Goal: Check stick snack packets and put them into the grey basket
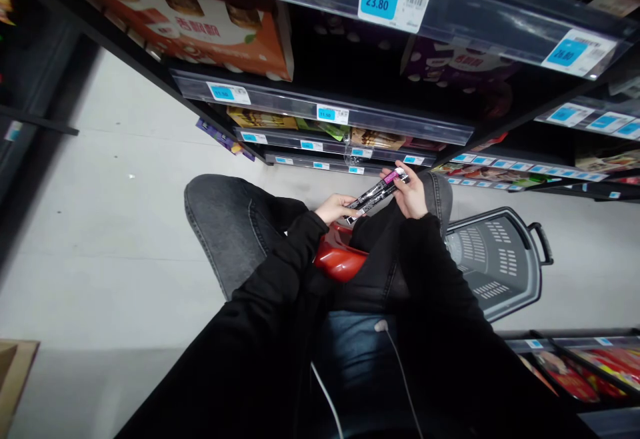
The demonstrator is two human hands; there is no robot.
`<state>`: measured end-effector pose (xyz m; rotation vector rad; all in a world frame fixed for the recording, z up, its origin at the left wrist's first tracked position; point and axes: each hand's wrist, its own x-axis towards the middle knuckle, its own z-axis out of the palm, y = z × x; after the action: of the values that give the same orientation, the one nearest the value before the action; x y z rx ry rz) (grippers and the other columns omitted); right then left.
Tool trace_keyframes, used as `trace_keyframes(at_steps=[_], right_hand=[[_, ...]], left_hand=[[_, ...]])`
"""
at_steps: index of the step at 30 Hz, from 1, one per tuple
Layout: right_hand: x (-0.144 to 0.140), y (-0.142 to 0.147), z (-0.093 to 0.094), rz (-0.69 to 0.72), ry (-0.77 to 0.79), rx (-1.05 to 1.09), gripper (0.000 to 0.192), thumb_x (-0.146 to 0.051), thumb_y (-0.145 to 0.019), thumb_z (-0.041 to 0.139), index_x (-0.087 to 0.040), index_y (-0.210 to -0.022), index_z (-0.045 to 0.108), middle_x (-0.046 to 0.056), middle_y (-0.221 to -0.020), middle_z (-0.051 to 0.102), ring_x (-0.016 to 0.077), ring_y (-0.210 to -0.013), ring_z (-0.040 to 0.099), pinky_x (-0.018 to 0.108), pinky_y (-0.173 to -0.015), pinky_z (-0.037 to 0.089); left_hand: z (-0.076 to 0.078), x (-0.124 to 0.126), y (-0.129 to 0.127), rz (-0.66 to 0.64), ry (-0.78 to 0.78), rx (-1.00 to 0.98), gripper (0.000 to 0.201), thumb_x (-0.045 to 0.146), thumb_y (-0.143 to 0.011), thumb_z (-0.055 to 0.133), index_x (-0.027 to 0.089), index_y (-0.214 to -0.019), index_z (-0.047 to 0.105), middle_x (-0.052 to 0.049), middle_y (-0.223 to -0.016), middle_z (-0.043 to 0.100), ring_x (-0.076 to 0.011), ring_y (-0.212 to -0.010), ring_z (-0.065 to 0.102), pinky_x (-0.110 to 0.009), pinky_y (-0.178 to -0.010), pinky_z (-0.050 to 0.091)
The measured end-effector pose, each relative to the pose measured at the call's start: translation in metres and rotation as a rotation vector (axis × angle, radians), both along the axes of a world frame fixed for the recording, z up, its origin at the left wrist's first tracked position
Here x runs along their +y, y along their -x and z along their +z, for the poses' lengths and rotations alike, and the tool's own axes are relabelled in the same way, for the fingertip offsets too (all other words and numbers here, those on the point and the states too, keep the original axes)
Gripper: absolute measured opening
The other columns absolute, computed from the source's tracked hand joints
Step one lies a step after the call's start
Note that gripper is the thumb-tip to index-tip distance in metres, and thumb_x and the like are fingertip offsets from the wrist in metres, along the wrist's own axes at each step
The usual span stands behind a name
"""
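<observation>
**Entry: slim black packet held in both hands, store aisle**

Location. We sit or crouch in a shop aisle, knees in grey jeans at centre frame, and hold the item just right of centre, above the lap.

Left hand (336,208). Our grip here is closed on the lower left end of the packet (376,194), a thin black wrapper with a pink patch near its upper end.

Right hand (411,194). Grip pinched on the upper right end of the same packet, fingers curled about it. The packet slants up to the right between the two hands.

Progress, as we judge it. The packet is in hand and off the shelving; it lies in neither container. The grey basket (520,292), right of centre on the floor, shows no goods in the part we see.

Adjacent. A red object (339,260) sits under the hands, between the knees. Shelf rail with a blue price tag (380,0) at upper centre.

Obscured. Wrapper print is too small to read. The red object is mostly covered by sleeves; we cannot tell what it is. The basket's left side is hidden behind our right arm.
</observation>
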<state>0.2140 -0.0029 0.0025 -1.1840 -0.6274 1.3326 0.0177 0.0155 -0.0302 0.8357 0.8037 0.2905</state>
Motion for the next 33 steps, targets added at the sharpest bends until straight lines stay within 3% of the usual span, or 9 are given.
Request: trace_keyframes(at_steps=[7,14,24,33], right_hand=[[-0.001,0.001,0.001,0.003,-0.003,0.004,0.035,-0.031,-0.063,0.070,-0.019,-0.093,0.057,0.007,-0.094,0.067,0.0233,-0.098,0.061,0.046,-0.086,0.047],[0.000,0.000,-0.002,0.060,0.017,0.004,0.035,-0.031,-0.063,0.070,-0.019,-0.093,0.056,0.008,-0.095,0.067,0.0238,-0.101,0.060,0.044,-0.086,0.048],[-0.001,0.005,0.009,0.183,0.158,-0.093,0.056,-0.022,-0.055,0.071,-0.024,-0.106,0.047,0.003,-0.093,0.067,0.0214,-0.091,0.063,0.036,-0.070,0.054],[-0.001,0.001,0.000,0.154,0.096,-0.052,0.042,-0.034,-0.066,0.064,-0.022,-0.102,0.047,0.004,-0.084,0.067,0.0237,-0.091,0.063,0.043,-0.072,0.053]], left_hand=[[-0.006,0.002,-0.001,0.001,-0.064,0.048,0.034,0.025,-0.048,0.078,0.008,-0.076,0.068,-0.001,-0.065,0.065,-0.0106,-0.059,0.057,-0.021,-0.056,0.043],[0.006,-0.001,0.001,-0.093,0.030,-0.001,0.036,0.033,-0.057,0.075,0.008,-0.079,0.063,-0.003,-0.063,0.065,-0.0114,-0.051,0.059,-0.024,-0.051,0.049],[0.012,-0.004,-0.003,-0.001,-0.033,0.075,0.030,0.029,-0.064,0.071,0.006,-0.079,0.062,-0.001,-0.054,0.061,-0.0122,-0.046,0.057,-0.024,-0.045,0.048],[0.018,-0.004,-0.004,0.017,-0.121,0.087,0.025,0.029,-0.068,0.067,0.008,-0.078,0.060,-0.001,-0.059,0.061,-0.0104,-0.046,0.056,-0.023,-0.043,0.048]])
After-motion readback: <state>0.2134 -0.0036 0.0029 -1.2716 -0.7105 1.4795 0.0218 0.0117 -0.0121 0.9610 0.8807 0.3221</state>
